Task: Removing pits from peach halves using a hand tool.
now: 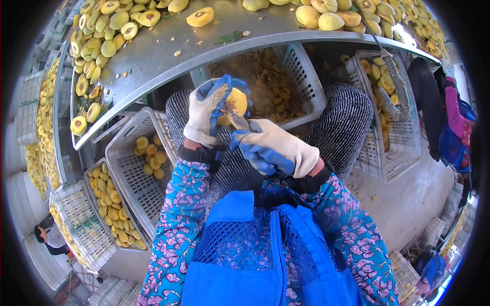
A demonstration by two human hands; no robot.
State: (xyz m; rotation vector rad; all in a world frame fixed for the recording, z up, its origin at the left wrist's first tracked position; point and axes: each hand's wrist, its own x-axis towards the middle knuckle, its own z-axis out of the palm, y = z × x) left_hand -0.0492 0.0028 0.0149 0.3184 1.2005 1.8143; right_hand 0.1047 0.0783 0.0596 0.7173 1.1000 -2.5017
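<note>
My left hand (205, 113), in a white glove with blue palm coating, grips a round yellow fruit (236, 102) above my lap. My right hand (273, 146), gloved the same way, holds a small metal tool (236, 118) whose tip is pressed into the fruit. Both hands meet over a grey plastic crate (306, 84) that holds many scooped fruit pieces. My sleeves are blue with a pink flower print, and a blue mesh apron covers my front.
A metal table (168, 56) curves across the top, piled with halved and whole yellow fruit (107, 30). Grey crates (135, 173) with peeled fruit stand at my left, another crate (393, 112) at my right. A person (454, 127) stands far right; another person (48, 237) crouches lower left.
</note>
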